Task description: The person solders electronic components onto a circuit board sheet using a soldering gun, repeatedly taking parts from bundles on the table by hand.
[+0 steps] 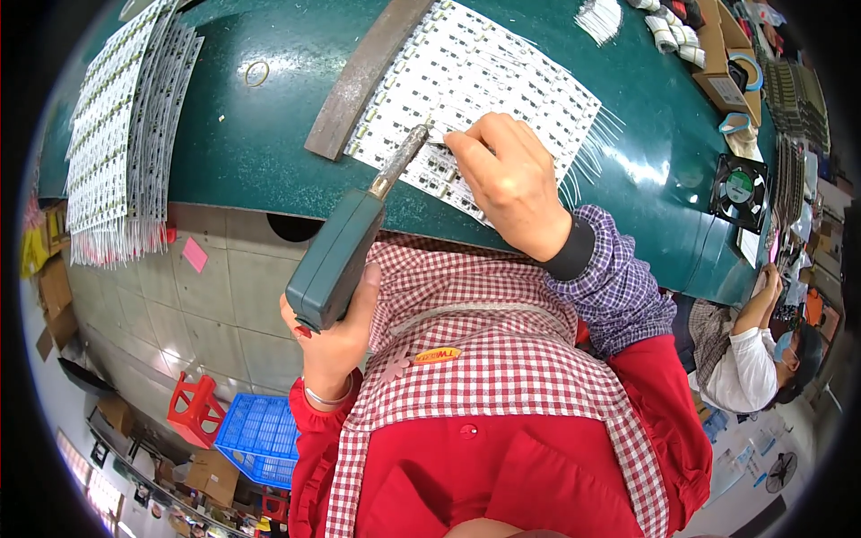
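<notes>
The left hand (334, 345) grips the bulky green-handled soldering iron (345, 247); the right hand (511, 184) pinches a thin wire (437, 142) at the white LED strip panel (484, 90), twelve o'clock. A slipping tip could bridge neighbouring pads.

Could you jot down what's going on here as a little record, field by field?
Left hand: the left hand grips the green handle of a soldering iron, its metal tip angled toward the strips.
Right hand: the right hand pinches a thin wire near the tip of the iron.
Work piece: a sheet of white circuit strips on the green table.
Beside it: a flat metal bar along the sheet's left edge.
Far left: more stacked strips.
Nearby: another person at lower right.
</notes>
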`<state>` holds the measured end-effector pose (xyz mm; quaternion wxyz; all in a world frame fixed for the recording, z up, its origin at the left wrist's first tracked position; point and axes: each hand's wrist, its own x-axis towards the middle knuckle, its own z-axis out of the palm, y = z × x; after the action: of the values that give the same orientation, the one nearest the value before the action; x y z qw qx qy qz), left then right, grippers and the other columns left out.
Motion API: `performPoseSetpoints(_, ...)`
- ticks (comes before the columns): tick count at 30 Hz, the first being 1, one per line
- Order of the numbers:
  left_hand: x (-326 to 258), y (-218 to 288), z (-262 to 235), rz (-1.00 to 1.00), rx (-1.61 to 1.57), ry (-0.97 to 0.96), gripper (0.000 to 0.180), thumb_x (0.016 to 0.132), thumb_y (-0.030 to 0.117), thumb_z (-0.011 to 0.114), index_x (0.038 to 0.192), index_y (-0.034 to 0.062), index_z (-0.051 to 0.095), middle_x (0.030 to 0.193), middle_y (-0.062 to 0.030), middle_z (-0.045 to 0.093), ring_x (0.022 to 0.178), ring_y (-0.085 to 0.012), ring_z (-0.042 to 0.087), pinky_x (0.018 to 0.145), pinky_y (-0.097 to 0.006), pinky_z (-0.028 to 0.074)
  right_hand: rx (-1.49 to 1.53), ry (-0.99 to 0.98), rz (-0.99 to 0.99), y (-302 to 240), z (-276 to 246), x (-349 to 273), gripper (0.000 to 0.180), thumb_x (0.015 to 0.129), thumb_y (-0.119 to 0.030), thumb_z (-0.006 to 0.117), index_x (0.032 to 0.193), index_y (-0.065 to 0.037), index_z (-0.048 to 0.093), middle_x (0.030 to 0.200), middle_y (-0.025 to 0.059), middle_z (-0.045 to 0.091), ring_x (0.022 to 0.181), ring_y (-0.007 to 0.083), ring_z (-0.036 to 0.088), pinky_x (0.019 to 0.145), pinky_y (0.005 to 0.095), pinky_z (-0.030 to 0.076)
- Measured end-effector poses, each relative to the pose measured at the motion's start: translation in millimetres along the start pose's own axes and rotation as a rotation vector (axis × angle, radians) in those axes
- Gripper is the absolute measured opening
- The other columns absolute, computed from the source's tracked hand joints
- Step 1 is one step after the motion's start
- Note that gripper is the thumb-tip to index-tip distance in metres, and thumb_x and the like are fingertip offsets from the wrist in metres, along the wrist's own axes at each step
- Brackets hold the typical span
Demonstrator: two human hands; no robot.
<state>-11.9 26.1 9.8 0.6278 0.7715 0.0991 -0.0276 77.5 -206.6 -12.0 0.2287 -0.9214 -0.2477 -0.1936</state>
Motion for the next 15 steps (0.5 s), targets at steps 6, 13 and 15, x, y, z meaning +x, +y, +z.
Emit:
performPoseSetpoints(6,0.7,1.3,-0.8,0.015,0.012,0.021,0.02,0.08,0.003,0.08,0.097,-0.0042,0.072,0.082,-0.0082,0.074,0.067,-0.0119,0.067,0.061,-0.027,0.051,0.002,0.004,0.001,-0.5,-0.2,0.6,0.022,0.071,0.004,0.073,0.093,-0.001,0.069,0.078,0.0079,0.057,0.07,0.0245,0.059,0.061,0.0355,0.048)
performPoseSetpoints(13,1.5,4.7,0.1,0.041,0.017,0.049,0.019,0.079,0.002,0.08,0.096,-0.0036,0.073,0.081,-0.0079,0.074,0.067,-0.0114,0.066,0.061,-0.027,0.051,-0.015,0.001,0.003,-1.5,0.1,0.3,0.021,0.072,0.004,0.074,0.092,-0.001,0.068,0.077,0.0075,0.056,0.07,0.0239,0.059,0.061,0.0345,0.048)
performPoseSetpoints(15,1.8,5.1,0.3,0.025,0.016,0.036,0.019,0.079,0.002,0.079,0.096,-0.0034,0.073,0.081,-0.008,0.074,0.066,-0.0115,0.067,0.061,-0.027,0.052,-0.014,0.0,0.004,-1.5,0.2,0.2,0.021,0.072,0.004,0.074,0.092,-0.001,0.068,0.077,0.0075,0.056,0.07,0.0239,0.059,0.061,0.0346,0.048)
